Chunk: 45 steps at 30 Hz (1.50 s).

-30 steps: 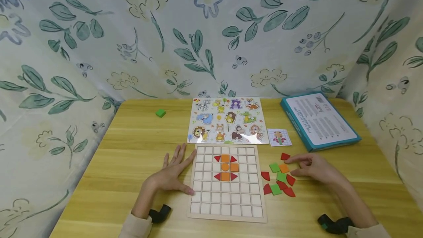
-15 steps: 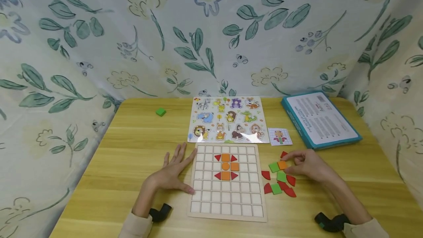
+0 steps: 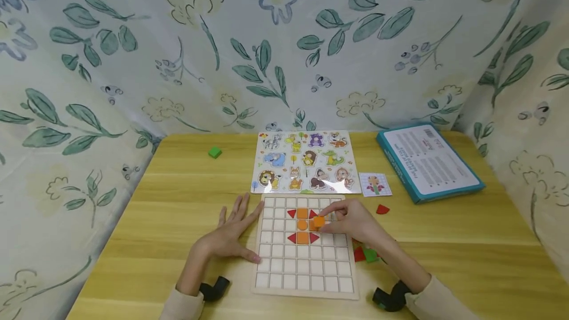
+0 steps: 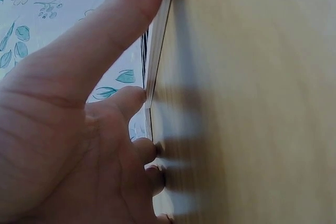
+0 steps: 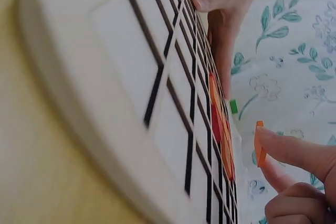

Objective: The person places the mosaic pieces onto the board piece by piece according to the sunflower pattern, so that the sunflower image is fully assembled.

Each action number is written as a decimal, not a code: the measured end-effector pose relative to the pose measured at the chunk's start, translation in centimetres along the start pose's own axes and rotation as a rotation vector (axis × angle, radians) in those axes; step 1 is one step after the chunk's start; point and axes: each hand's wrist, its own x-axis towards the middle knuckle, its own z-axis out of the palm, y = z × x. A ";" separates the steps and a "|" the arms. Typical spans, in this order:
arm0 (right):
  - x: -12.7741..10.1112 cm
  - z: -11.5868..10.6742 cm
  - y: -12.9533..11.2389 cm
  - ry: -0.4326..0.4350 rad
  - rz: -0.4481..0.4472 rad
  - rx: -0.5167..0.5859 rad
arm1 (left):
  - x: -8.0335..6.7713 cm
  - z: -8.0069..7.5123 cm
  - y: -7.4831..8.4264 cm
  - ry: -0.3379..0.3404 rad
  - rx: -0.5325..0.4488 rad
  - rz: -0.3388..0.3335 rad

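Observation:
My right hand (image 3: 355, 220) pinches an orange square tile (image 3: 319, 221) between thumb and finger, over the wooden grid board (image 3: 304, 266). In the right wrist view the tile (image 5: 259, 145) stands on edge in the grip, raised off the board. On the grid lie an orange round tile (image 3: 302, 224), several orange squares, such as the upper one (image 3: 302, 213), and red triangles at the corners, such as the lower left one (image 3: 292, 237). My left hand (image 3: 228, 236) spreads its fingers on the table, thumb and forefinger at the board's left edge.
Red and green tiles (image 3: 369, 254) lie right of the board, partly hidden by my right arm; a red one (image 3: 383, 209) lies apart. Behind are an animal puzzle (image 3: 306, 162), a pattern card (image 3: 375, 184) and a teal box (image 3: 431, 162). A green tile (image 3: 215, 152) sits back left.
My right hand has picked the orange square tile out of the pile on the right and carried it left over the board. The left hand has stayed in place.

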 end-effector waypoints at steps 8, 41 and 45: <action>1.9 4.4 -2.2 -0.004 -0.056 -0.077 | 0.0 0.1 0.0 0.001 0.004 -0.003; 3.1 5.6 -2.6 -0.042 -0.085 -0.067 | 0.1 0.0 0.1 0.007 0.023 -0.003; 3.1 5.8 -2.6 -0.055 -0.098 -0.055 | 0.1 -0.1 0.1 0.002 0.019 -0.008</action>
